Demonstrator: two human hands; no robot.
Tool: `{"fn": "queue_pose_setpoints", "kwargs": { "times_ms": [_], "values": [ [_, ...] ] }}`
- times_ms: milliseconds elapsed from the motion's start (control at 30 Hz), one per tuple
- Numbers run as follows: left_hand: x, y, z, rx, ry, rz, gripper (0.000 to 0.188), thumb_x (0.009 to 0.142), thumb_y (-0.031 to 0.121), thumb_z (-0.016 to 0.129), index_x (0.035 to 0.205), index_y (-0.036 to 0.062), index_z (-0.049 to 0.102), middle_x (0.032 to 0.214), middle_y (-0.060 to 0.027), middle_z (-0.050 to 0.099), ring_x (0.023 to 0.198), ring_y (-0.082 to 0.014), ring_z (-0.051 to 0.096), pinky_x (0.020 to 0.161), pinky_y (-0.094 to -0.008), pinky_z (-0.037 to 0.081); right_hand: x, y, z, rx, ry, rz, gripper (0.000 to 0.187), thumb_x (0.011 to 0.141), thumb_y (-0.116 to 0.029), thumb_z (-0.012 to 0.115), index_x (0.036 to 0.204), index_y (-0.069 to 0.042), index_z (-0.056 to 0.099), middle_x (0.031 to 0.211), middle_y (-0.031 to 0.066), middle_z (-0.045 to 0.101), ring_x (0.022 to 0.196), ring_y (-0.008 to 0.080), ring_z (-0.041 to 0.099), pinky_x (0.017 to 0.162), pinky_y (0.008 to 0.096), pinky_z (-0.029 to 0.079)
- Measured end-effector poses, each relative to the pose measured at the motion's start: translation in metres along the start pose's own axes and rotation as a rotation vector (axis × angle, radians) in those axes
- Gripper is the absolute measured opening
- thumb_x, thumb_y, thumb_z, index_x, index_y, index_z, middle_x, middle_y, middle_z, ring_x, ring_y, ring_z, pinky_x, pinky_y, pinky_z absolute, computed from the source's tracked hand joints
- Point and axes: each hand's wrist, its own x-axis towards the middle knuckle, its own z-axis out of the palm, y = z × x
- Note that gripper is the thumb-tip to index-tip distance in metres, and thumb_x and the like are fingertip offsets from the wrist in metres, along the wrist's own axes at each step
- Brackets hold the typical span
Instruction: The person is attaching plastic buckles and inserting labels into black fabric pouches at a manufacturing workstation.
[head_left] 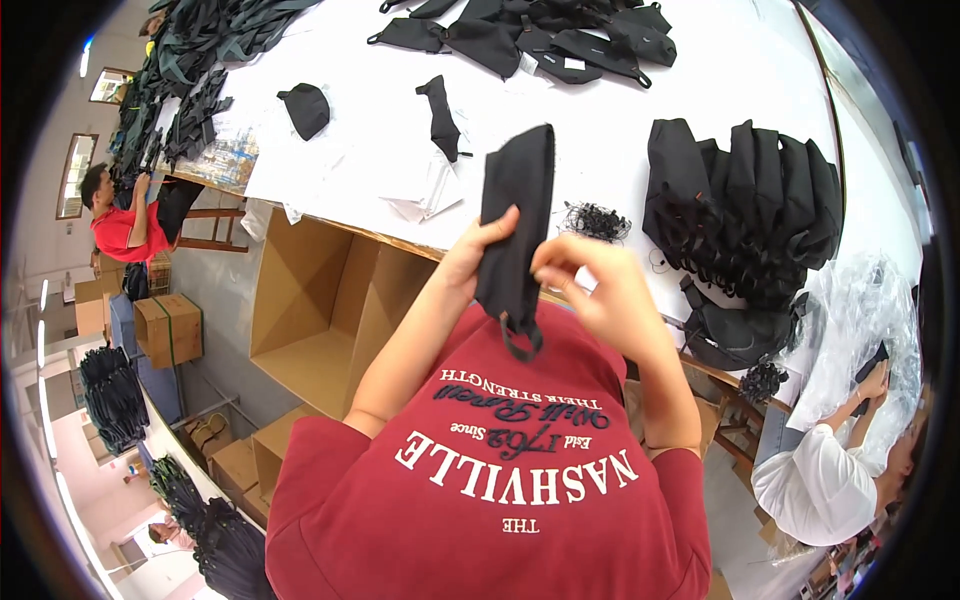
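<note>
A long black fabric pouch point(517, 195) with a small loop at its near end hangs upright over the table's front edge. My left hand point(474, 250) is closed round its left side, thumb across the front. Against the pouch's right edge, my right hand point(598, 275) has its fingers curled in a pinch; what they hold, if anything, is too small to make out. A tangle of black thread bits point(597, 222) lies just beyond my right hand. Beyond the pouch, a narrow black pouch point(440, 118) and a wider black one point(306, 110) lie on the white tabletop point(370, 90).
More black pouches are heaped at the far side point(560, 45), and a row of black pouches point(745, 195) stands at right. Dark straps point(200, 50) pile up far left. An open cardboard box point(310, 290) sits below the table edge. Co-workers are at left point(135, 225) and right point(825, 485).
</note>
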Motion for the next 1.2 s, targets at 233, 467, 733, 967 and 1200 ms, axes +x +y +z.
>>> {"fn": "queue_pose_setpoints", "kwargs": {
  "times_ms": [233, 467, 733, 967, 1200],
  "values": [
    [0.005, 0.010, 0.006, 0.274, -0.032, 0.150, 0.033, 0.084, 0.016, 0.069, 0.111, 0.0014, 0.057, 0.096, -0.0086, 0.066, 0.082, -0.0150, 0.065, 0.072, -0.0285, 0.055, -0.004, -0.005, 0.009, -0.227, 0.047, -0.116, 0.007, 0.080, 0.001, 0.061, 0.086, -0.001, 0.058, 0.076, 0.0115, 0.063, 0.067, 0.0271, 0.062, 0.062, 0.0325, 0.048],
    [0.003, 0.005, 0.010, 0.340, -0.121, 0.060, 0.042, 0.082, 0.020, 0.072, 0.115, 0.0003, 0.056, 0.096, -0.0076, 0.065, 0.083, -0.0142, 0.064, 0.073, -0.0273, 0.053, 0.014, -0.013, -0.021, -0.182, 0.457, -0.073, 0.008, 0.081, 0.004, 0.060, 0.088, 0.001, 0.061, 0.073, 0.0087, 0.063, 0.067, 0.0126, 0.061, 0.063, 0.0269, 0.047],
    [0.005, 0.015, 0.009, 0.181, -0.025, 0.125, 0.032, 0.086, 0.018, 0.066, 0.112, 0.0022, 0.056, 0.093, -0.0071, 0.065, 0.079, -0.0143, 0.065, 0.067, -0.0260, 0.055, -0.012, -0.008, 0.021, -0.066, -0.103, 0.032, 0.008, 0.081, 0.000, 0.061, 0.089, -0.001, 0.060, 0.070, 0.0114, 0.062, 0.061, 0.0216, 0.061, 0.058, 0.0290, 0.046],
    [0.004, 0.017, 0.011, 0.231, -0.052, 0.119, 0.035, 0.085, 0.017, 0.067, 0.114, 0.0027, 0.056, 0.094, -0.0071, 0.065, 0.080, -0.0144, 0.064, 0.069, -0.0262, 0.054, -0.003, -0.012, 0.015, -0.037, 0.084, 0.022, 0.007, 0.081, 0.001, 0.061, 0.087, -0.001, 0.059, 0.067, 0.0097, 0.061, 0.060, 0.0168, 0.060, 0.057, 0.0265, 0.046],
    [0.008, 0.015, 0.010, 0.211, 0.027, 0.154, 0.031, 0.087, 0.019, 0.064, 0.113, 0.0034, 0.056, 0.094, -0.0058, 0.065, 0.077, -0.0135, 0.065, 0.065, -0.0255, 0.055, -0.009, -0.005, 0.015, -0.056, -0.104, 0.033, 0.010, 0.081, -0.002, 0.063, 0.091, -0.002, 0.060, 0.073, 0.0106, 0.062, 0.066, 0.0216, 0.062, 0.062, 0.0294, 0.048]
  ]
}}
